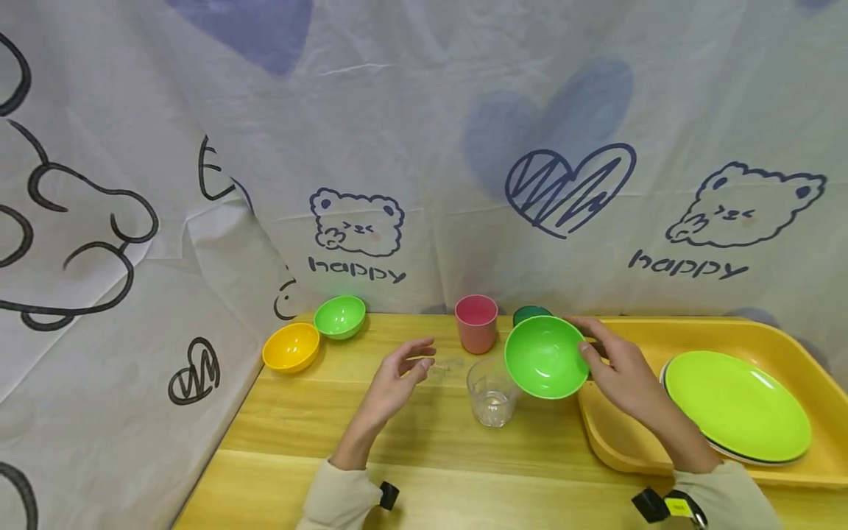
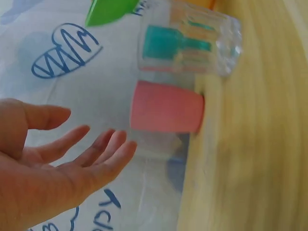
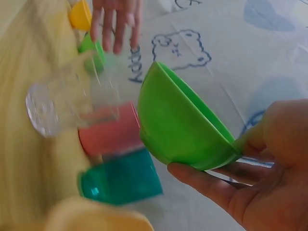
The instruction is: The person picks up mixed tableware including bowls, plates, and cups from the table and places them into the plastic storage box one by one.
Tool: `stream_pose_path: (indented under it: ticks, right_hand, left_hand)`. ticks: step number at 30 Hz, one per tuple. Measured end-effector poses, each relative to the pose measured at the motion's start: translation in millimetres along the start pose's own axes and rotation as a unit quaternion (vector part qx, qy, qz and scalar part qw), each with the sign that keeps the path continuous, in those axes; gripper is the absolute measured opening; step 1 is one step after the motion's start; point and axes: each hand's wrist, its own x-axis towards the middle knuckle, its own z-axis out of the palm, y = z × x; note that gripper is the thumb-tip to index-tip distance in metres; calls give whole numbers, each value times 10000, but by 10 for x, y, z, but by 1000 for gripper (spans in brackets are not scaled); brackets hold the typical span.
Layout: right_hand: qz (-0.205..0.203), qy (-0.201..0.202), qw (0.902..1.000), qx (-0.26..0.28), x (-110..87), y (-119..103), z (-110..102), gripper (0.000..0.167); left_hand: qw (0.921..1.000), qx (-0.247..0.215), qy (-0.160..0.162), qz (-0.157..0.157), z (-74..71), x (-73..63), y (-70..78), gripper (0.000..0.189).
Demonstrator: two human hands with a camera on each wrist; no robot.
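Observation:
My right hand (image 1: 623,372) grips a green bowl (image 1: 546,357) by its right side, thumb at the rim and fingers against the outside. The bowl is held up and tilted, so its inside faces the head camera. My left hand (image 1: 394,383) is held over the table with loosely bent fingers and nothing in it. Between the hands stands a clear glass (image 1: 493,401), upright on the table. Behind it is a pink cup (image 1: 476,324). A teal cup (image 3: 122,178) stands beside the pink one, mostly hidden by the bowl in the head view.
At the back left sit a yellow bowl (image 1: 291,347) and a second green bowl (image 1: 340,318). A large yellow tray (image 1: 623,453) on the right holds stacked plates, with a lime-green plate (image 1: 735,405) on top. A printed cloth (image 1: 424,147) hangs behind the wooden table (image 1: 278,442).

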Motion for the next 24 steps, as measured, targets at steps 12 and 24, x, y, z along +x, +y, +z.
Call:
stream_pose_path:
  ticks: [12, 24]
  right_hand:
    - [351, 360, 9943, -937, 18, 380, -507, 39]
    - [453, 461, 9817, -1792, 145, 944, -590, 31]
  left_hand:
    - [9869, 953, 1186, -528, -557, -230, -249, 39]
    - [9459, 2472, 1881, -937, -1014, -383, -400, 54]
